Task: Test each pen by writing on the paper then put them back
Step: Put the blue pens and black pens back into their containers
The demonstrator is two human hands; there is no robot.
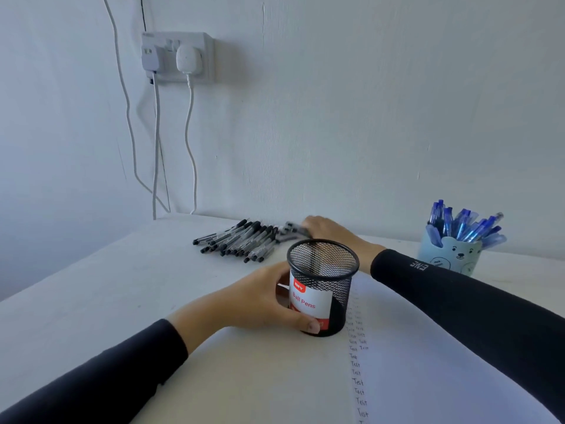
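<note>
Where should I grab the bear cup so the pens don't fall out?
Hold the bear cup round its wall, low down, coming from the side. It stands upright and the blue pens fan out over its rim, so a grab from above would likely bump them.

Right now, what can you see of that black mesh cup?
The mesh cup is a round black wire-mesh holder, metal by its look, with a solid rim and a white and red label reading "Ball Pens". It stands upright by the paper's left edge, and no pens show inside. The left hand holds it, fingers and thumb curled round its lower wall.
</note>
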